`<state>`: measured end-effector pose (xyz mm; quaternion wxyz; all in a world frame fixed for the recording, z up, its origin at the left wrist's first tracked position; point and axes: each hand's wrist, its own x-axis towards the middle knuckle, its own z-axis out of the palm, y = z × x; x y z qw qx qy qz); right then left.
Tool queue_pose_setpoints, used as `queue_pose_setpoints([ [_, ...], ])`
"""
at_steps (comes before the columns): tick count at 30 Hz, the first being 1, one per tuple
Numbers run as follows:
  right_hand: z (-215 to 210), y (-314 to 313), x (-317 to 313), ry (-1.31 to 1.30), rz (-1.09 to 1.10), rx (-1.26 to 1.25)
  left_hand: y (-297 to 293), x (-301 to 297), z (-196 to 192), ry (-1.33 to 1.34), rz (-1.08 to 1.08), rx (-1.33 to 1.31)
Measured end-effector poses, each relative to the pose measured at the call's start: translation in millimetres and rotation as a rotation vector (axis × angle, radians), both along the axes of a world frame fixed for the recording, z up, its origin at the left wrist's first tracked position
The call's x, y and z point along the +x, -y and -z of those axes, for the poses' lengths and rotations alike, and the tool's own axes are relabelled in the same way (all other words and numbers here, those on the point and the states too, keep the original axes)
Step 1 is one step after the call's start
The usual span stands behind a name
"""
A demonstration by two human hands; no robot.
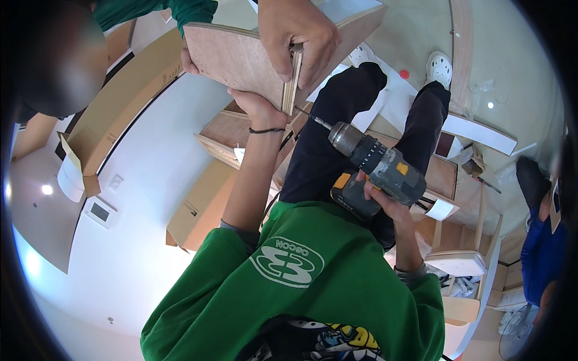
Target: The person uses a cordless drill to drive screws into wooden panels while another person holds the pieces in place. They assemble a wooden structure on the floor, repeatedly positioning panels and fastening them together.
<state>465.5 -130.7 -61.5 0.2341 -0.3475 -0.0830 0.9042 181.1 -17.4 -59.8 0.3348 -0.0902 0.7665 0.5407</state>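
My right hand (pixel 386 201) is wrapped round the handle of a grey and black cordless drill (pixel 376 159) with yellow parts. The drill's bit points up and left at the near corner of a plywood box (pixel 235 57), its tip close to the edge. From below, my left hand (pixel 256 105), a dark band at its wrist, holds the box; its fingers are mostly hidden by the panel. A co-worker's hand (pixel 301 39) pinches the same corner from above, where two panel edges meet. Another of that person's hands (pixel 189 62) touches the panel's left edge.
My legs (pixel 325 114) lie beneath the box and drill. Wooden frames (pixel 223 135), white boards (pixel 481 132) and a red cap (pixel 404 74) lie on the floor. Cardboard boxes (pixel 126 102) stand left. A person in blue (pixel 533 259) is far right.
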Motion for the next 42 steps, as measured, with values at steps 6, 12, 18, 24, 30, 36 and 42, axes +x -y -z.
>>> queue_pose_setpoints([
  [6, -3.3, -15.3, 2.9, 0.033, -0.069, 0.031, -4.6, 4.1, 3.7, -0.122, -0.014, -0.067],
  [12, -3.5, -19.7, 5.2, 0.088, -0.147, 0.084, 17.6, -14.3, 18.0, -0.216, -0.015, -0.161],
  [18, -6.1, -28.3, 3.6, 0.073, -0.148, 0.077, 16.4, -10.4, 12.0, -0.294, 0.022, -0.142],
  [24, 0.0, -10.7, 2.6, 0.102, -0.137, 0.041, 16.5, -7.6, 12.9, -0.369, 0.092, -0.164],
  [30, 7.0, -0.5, 3.0, -0.02, -0.109, 0.041, 17.2, -8.1, 13.0, -0.373, 0.1, -0.157],
  [36, 3.5, 5.8, -4.9, -0.005, -0.053, -0.114, 15.0, -5.4, 10.3, -0.351, 0.122, -0.108],
  [42, 5.2, 7.3, -13.9, 0.056, -0.059, -0.054, 10.9, -4.6, 9.0, -0.369, 0.108, -0.156],
])
